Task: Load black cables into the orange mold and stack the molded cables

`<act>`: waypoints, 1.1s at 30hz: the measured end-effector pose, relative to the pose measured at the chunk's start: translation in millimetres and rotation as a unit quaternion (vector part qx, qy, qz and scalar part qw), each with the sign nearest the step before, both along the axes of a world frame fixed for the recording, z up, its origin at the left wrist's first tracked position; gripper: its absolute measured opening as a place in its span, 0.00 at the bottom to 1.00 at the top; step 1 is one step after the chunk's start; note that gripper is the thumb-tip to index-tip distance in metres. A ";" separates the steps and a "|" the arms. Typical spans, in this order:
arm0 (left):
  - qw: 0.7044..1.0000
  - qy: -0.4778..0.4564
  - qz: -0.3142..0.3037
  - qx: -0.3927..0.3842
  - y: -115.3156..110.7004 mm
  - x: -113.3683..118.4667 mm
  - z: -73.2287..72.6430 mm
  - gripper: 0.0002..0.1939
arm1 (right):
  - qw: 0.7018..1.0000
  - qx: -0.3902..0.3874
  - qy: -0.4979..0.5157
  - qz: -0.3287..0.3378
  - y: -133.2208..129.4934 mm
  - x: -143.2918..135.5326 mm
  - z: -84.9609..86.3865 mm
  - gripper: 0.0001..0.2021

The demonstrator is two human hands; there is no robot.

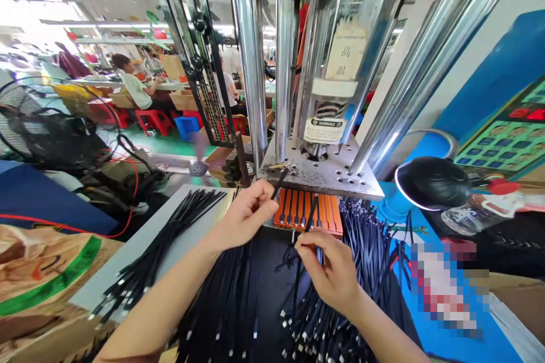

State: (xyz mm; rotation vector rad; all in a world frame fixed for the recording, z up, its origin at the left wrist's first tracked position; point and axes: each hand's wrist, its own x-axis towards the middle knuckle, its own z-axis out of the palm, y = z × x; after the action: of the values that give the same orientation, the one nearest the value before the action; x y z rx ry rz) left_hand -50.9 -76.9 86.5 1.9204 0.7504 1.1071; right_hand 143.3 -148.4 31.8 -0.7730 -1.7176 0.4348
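My left hand point(246, 216) pinches the end of a black flat cable point(279, 182) at the left edge of the orange slotted block point(332, 211). Several black cable ends lie side by side in the block's left slots. Closer to me, my right hand point(330, 266) has thumb and fingers closed on another black flat cable point(313, 214), which rises over the block's middle. Steel press plate point(327, 173) hangs just above and behind the block. Black cables point(319, 326) with silvery tips hang in a thick bundle below my right hand, and more point(238, 306) hang below my left.
A pile of black cables point(162, 244) lies on the grey board point(102, 272) at left. Steel columns point(247, 57) rise around the press. On the blue surface point(426, 317) at right are a black-shaded lamp point(434, 181) and a plastic bottle point(472, 215). A fan point(55, 125) stands left; seated people work behind.
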 end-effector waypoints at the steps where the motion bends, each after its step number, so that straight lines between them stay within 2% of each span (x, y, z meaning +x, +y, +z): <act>1: 0.999 0.017 -0.025 0.012 -3.2 6.0 6.0 0.17 | 1.000 -0.009 0.024 -0.005 2.2 -3.6 1.0 0.13; 4: 0.993 0.044 -0.104 0.022 -6.8 22.6 18.2 0.15 | 0.992 -0.052 0.112 -0.022 8.7 -8.2 6.4 0.16; 6: 0.990 0.036 -0.137 0.001 -5.5 31.2 21.2 0.17 | 0.980 -0.111 0.167 -0.001 13.3 -6.5 12.4 0.18; 9: 0.986 0.025 -0.155 -0.056 -1.6 41.4 21.3 0.20 | 0.953 -0.214 0.211 0.049 19.6 0.7 20.8 0.22; 11: 0.982 0.010 -0.164 -0.097 1.0 47.9 21.0 0.20 | 0.944 -0.250 0.203 0.072 21.8 6.3 23.6 0.19; 13: 0.974 -0.012 -0.179 -0.138 3.7 55.0 21.0 0.20 | 0.950 -0.246 0.177 0.076 21.6 11.5 23.8 0.15; 15: 0.965 -0.026 -0.202 -0.166 6.6 62.8 20.7 0.21 | 0.962 -0.221 0.148 0.059 19.2 16.2 22.0 0.16; 17: 0.959 -0.022 -0.223 -0.173 10.3 71.1 19.5 0.20 | 0.974 -0.195 0.115 0.016 15.3 20.8 18.0 0.17; 19: 0.962 -0.021 -0.217 -0.162 14.9 79.7 17.4 0.20 | 0.982 -0.174 0.061 -0.029 10.2 25.2 10.8 0.17; 22: 0.982 -0.042 -0.160 -0.094 23.6 93.4 15.6 0.19 | 0.982 -0.174 -0.028 -0.060 1.3 31.1 -6.8 0.14; 24: 0.991 -0.061 -0.116 0.000 30.0 103.3 17.4 0.20 | 0.978 -0.184 -0.069 -0.072 -2.4 36.7 -20.8 0.11; 26: 0.988 -0.074 -0.075 0.117 36.5 113.5 22.1 0.21 | 0.972 -0.187 -0.101 -0.098 -0.1 45.6 -33.6 0.09; 29: 0.964 -0.073 -0.038 0.253 44.3 127.4 31.1 0.21 | 0.961 -0.196 -0.128 -0.144 20.4 64.5 -47.7 0.09; 33: 0.941 -0.041 -0.048 0.333 47.3 137.7 32.9 0.19 | 0.947 -0.233 -0.119 -0.184 62.6 88.0 -54.8 0.13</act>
State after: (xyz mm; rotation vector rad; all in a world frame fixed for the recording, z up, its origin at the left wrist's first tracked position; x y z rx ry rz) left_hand 86.7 -29.5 119.4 2.4073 0.2317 1.4962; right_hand 231.3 -85.8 -23.0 -1.5137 -1.6539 0.5104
